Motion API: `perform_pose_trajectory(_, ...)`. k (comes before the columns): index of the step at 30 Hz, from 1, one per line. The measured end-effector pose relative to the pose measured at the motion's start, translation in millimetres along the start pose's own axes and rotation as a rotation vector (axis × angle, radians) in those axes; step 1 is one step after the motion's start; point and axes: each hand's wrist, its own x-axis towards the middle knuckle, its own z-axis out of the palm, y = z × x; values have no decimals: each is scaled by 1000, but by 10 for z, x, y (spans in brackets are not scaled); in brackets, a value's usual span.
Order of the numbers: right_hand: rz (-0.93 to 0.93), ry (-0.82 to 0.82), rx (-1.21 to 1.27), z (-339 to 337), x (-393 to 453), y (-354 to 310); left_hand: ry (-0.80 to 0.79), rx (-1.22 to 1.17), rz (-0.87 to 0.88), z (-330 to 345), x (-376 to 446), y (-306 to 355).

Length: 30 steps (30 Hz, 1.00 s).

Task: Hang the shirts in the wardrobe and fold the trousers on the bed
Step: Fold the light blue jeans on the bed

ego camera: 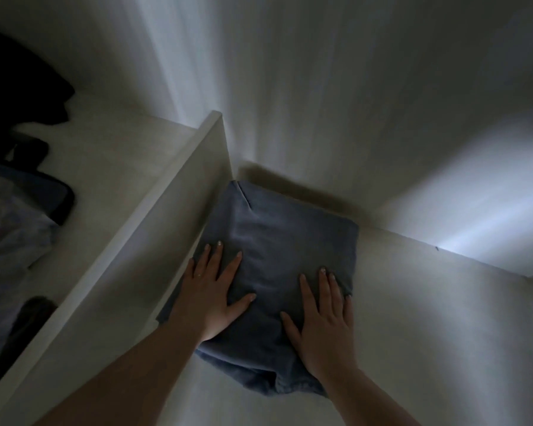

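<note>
Folded blue-grey trousers point(283, 238) lie flat on a white wardrobe shelf point(428, 318), pushed into its back left corner against a white divider panel point(154, 235). My left hand point(211, 290) rests palm down on the left part of the fold, fingers spread, a ring on one finger. My right hand point(323, 321) presses flat on the right front part, fingers apart. Neither hand grips the cloth. The front edge of the trousers bunches a little under my right wrist.
Left of the divider, another compartment holds dark garments point(22, 84) and pale blue clothing point(13, 229). The wardrobe back wall point(320, 87) rises behind the shelf. Bare shelf surface spreads to the right of the trousers. The light is dim.
</note>
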Motion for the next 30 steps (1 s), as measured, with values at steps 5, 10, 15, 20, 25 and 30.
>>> perform_pose_trajectory(5, -14, -20, -28, 48, 399, -22, -10, -20, 0, -131, 387, -112)
perform_pose_trajectory(10, 15, -63, -57, 53, 535, -34, 11, -24, 32, -167, 558, -142)
perform_pose_trajectory(15, 7, 61, -24, -21, 523, -95, 40, -34, 37, -130, 551, -145)
perform_pose_trajectory(20, 11, -110, -77, 8, 598, -48, 4, -8, 30, -151, 615, -148)
perform_pose_trajectory(25, 115, -163, 197, -472, 774, -54, -99, -203, -125, -475, 491, 73)
perform_pose_trajectory(30, 240, -19, 834, -928, 460, -322, -22, -1014, -362, -964, -44, 235)
